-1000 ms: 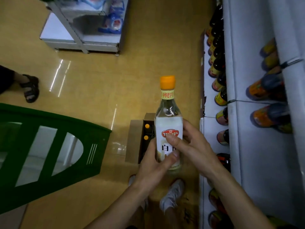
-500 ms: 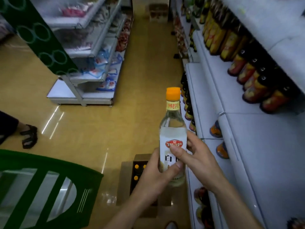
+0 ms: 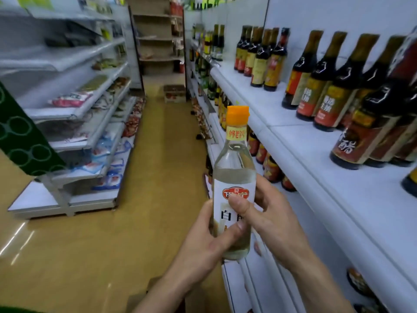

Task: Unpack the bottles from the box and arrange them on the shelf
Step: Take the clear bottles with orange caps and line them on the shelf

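I hold a clear bottle (image 3: 234, 168) with an orange cap and a white label upright in front of me, in both hands. My left hand (image 3: 207, 240) grips its lower body from the left, thumb across the label. My right hand (image 3: 270, 218) grips it from the right, thumb on the label's red logo. The white shelf (image 3: 300, 145) runs along the right at about the bottle's height. A corner of the cardboard box (image 3: 155, 288) shows on the floor under my left forearm; its inside is hidden.
Dark sauce bottles (image 3: 320, 86) stand in rows toward the back of the right shelf, with bare white board in front of them. More bottles fill the lower shelves (image 3: 270, 168). Across the yellow aisle floor (image 3: 158, 177) stands a rack of packaged goods (image 3: 90, 132). A carton (image 3: 174, 93) sits far down the aisle.
My view has risen from the floor and box to the aisle and the shelf. The bottle has come up with both hands still gripping it, now level with the right shelf.
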The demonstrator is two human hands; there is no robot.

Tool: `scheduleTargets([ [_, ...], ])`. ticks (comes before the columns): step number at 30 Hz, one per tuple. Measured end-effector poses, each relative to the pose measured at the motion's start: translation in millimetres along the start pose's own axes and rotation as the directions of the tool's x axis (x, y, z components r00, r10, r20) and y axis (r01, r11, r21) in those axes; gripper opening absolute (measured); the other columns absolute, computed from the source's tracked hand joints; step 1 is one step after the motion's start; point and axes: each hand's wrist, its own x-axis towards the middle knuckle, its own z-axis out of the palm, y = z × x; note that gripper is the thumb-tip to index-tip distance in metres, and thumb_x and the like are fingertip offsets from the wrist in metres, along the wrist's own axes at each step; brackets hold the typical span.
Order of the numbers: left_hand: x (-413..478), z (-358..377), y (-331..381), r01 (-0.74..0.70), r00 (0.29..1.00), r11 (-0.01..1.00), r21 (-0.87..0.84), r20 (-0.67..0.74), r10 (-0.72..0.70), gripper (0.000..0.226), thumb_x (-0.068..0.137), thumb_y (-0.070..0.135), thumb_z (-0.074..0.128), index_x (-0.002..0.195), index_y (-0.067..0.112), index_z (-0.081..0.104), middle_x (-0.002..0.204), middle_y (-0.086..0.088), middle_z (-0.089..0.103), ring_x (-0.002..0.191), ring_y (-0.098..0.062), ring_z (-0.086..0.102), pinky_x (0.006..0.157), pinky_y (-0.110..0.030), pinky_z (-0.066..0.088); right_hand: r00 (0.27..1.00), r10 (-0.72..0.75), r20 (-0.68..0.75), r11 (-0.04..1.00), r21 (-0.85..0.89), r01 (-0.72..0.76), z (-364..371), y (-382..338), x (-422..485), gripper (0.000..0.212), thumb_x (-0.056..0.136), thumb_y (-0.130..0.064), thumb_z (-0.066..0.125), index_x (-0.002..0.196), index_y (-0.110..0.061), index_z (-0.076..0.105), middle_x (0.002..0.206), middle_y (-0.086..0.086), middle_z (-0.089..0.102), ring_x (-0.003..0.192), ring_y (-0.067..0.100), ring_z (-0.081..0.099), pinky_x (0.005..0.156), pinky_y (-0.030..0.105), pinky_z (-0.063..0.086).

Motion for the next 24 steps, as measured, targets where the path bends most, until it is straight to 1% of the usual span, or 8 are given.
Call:
scheduleTargets([
  [3, 2, 16, 16, -0.048, 0.998, 0.999, -0.006, 0.043, 0.048, 0.035, 0.091, 0.023, 0.07, 0.123, 0.029, 0.057, 0.096, 0.023, 0.075, 0.082, 0.012, 0.068, 0.067, -0.007, 0.051, 0.998, -0.034, -0.045, 0.999, 0.004, 0.034, -18, -14, -7, 0.039, 0.079, -0.038, 0.074, 0.117, -0.033, 0.067, 0.106, -0.009, 0.077, 0.103, 0.005, 0.071, 0.079, 0.019, 0.058],
  [5, 4, 25, 26, -0.079, 0.994, 0.997, -0.006, 0.071, 0.08, 0.037, 0.089, 0.026, 0.072, 0.123, 0.029, 0.057, 0.101, 0.018, 0.076, 0.089, 0.008, 0.07, 0.071, -0.01, 0.053, 0.996, -0.049, -0.073, 0.999, -0.002, 0.049, -28, -23, -11, 0.046, 0.076, -0.043, 0.072, 0.12, -0.033, 0.066, 0.107, -0.01, 0.077, 0.104, 0.005, 0.071, 0.08, 0.021, 0.058],
  [7, 8, 34, 33, -0.105, 0.989, 0.994, -0.007, 0.105, 0.105, 0.045, 0.085, 0.03, 0.074, 0.126, 0.03, 0.056, 0.105, 0.015, 0.076, 0.097, 0.003, 0.071, 0.075, -0.012, 0.054, 0.991, -0.066, -0.119, 0.998, -0.014, 0.064, -37, -31, -16, 0.046, 0.075, -0.044, 0.073, 0.12, -0.034, 0.066, 0.106, -0.011, 0.077, 0.103, 0.004, 0.071, 0.078, 0.02, 0.059],
  [11, 19, 47, 44, -0.131, 0.975, 0.991, -0.02, 0.178, 0.132, 0.056, 0.077, 0.039, 0.075, 0.127, 0.037, 0.05, 0.105, 0.019, 0.075, 0.096, 0.004, 0.07, 0.074, -0.012, 0.055, 0.97, -0.089, -0.224, 0.996, -0.033, 0.084, -51, -43, -24, 0.045, 0.075, -0.041, 0.073, 0.119, -0.033, 0.067, 0.105, -0.009, 0.078, 0.101, 0.006, 0.072, 0.077, 0.021, 0.059],
  [13, 25, 52, 48, -0.159, 0.959, 0.987, -0.002, 0.236, 0.155, 0.051, 0.078, 0.043, 0.074, 0.124, 0.04, 0.052, 0.107, 0.021, 0.074, 0.098, 0.005, 0.069, 0.077, -0.013, 0.055, 0.955, -0.102, -0.277, 0.994, -0.056, 0.09, -57, -49, -29, 0.043, 0.077, -0.042, 0.073, 0.119, -0.035, 0.066, 0.108, -0.011, 0.077, 0.105, 0.007, 0.071, 0.082, 0.026, 0.06],
  [17, 37, 64, 58, -0.209, 0.906, 0.977, -0.036, 0.37, 0.208, 0.044, 0.084, 0.038, 0.074, 0.124, 0.042, 0.055, 0.112, 0.03, 0.071, 0.105, 0.009, 0.067, 0.082, -0.015, 0.055, 0.911, -0.129, -0.392, 0.989, -0.115, 0.091, -68, -62, -42, 0.042, 0.079, -0.043, 0.073, 0.119, -0.039, 0.065, 0.11, -0.014, 0.076, 0.107, 0.003, 0.07, 0.084, 0.025, 0.06],
  [20, 46, 76, 69, -0.226, 0.849, 0.972, -0.062, 0.476, 0.228, 0.048, 0.084, 0.038, 0.075, 0.127, 0.04, 0.055, 0.118, 0.022, 0.072, 0.112, 0.002, 0.067, 0.09, -0.023, 0.057, 0.861, -0.142, -0.488, 0.986, -0.151, 0.077, -75, -74, -52, 0.044, 0.078, -0.044, 0.074, 0.121, -0.038, 0.065, 0.109, -0.014, 0.077, 0.106, 0.004, 0.071, 0.085, 0.029, 0.061],
  [24, 54, 94, 77, -0.258, 0.78, 0.962, -0.089, 0.569, 0.262, 0.045, 0.084, 0.038, 0.075, 0.125, 0.037, 0.057, 0.115, 0.014, 0.075, 0.11, -0.005, 0.07, 0.09, -0.027, 0.058, 0.776, -0.158, -0.61, 0.979, -0.202, 0.04, -82, -85, -65, 0.047, 0.077, -0.046, 0.074, 0.122, -0.035, 0.065, 0.108, -0.011, 0.077, 0.104, 0.007, 0.072, 0.082, 0.03, 0.062],
])
